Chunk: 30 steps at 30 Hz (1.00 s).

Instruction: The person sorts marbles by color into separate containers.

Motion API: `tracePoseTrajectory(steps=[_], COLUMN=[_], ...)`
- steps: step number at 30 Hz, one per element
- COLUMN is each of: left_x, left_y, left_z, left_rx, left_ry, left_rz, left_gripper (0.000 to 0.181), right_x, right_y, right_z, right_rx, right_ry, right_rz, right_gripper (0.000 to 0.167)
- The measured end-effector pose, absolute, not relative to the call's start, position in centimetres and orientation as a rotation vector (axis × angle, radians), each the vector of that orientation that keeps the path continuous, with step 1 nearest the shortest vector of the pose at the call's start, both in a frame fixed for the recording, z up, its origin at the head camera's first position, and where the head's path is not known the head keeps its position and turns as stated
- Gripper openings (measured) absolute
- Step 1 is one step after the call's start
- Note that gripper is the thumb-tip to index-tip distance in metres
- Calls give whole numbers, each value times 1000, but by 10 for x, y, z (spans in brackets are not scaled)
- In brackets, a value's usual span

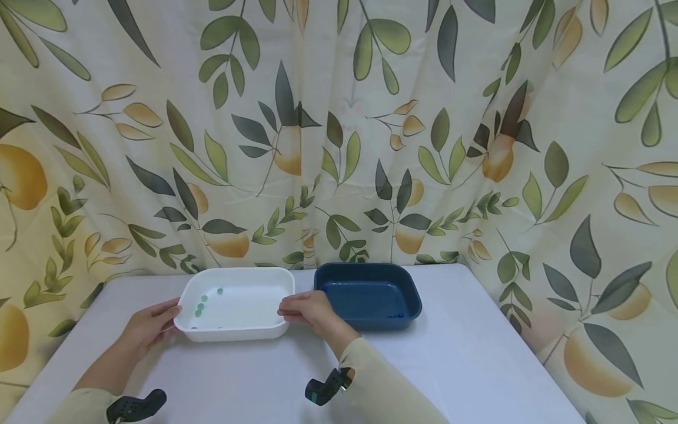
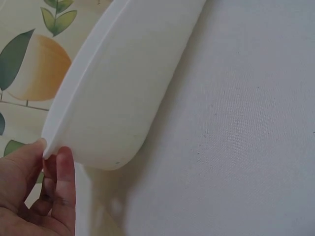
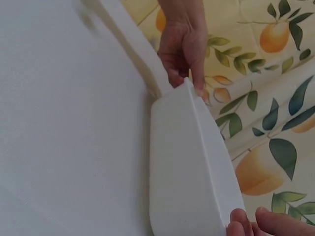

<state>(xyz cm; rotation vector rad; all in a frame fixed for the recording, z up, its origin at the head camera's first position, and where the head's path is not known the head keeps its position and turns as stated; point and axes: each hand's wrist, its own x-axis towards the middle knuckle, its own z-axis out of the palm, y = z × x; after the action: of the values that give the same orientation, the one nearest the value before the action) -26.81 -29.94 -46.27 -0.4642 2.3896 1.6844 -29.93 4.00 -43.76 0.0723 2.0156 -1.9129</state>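
Note:
A white rectangular plastic basin (image 1: 246, 300) with rounded corners is between my two hands. Several small round green pieces (image 1: 199, 306), perhaps glass beads, lie toward its left side. My left hand (image 1: 150, 324) pinches the left end of the rim; in the left wrist view the thumb (image 2: 34, 147) is on the outer lip and curled fingers (image 2: 64, 172) are beneath. At the right end, my right hand (image 1: 312, 311) holds the rim between thumb and fingers, which the right wrist view shows partly at its lower corner. Whether the basin's bottom touches the table cannot be told.
Just right of the white basin stands a dark blue basin (image 1: 365, 297) holding a few small dark blue pieces (image 1: 397, 316). Both are near the back of a table with a white cloth (image 1: 466, 365). Behind hangs a curtain (image 1: 339, 100) printed with leaves and fruit.

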Motion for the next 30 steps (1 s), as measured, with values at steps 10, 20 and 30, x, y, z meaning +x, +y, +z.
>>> tracePoseTrajectory(steps=[10,20,30], left_x=[-270,-278,-284], left_y=[-304,-306,-305], left_z=[-462,-459,-452], left_rx=[-474,-474,-411], left_ry=[2389,2415,2669], left_rz=[1683,1628,1375], left_gripper=[71,69,62], right_x=[-295,-296,-305], right_y=[45,63,99], right_z=[-434,-430,-409], right_rx=[27,-3,-81], right_ry=[1992,2048,2258], right_rz=[-1867,-1855,-1721], right_gripper=[25,30,29])
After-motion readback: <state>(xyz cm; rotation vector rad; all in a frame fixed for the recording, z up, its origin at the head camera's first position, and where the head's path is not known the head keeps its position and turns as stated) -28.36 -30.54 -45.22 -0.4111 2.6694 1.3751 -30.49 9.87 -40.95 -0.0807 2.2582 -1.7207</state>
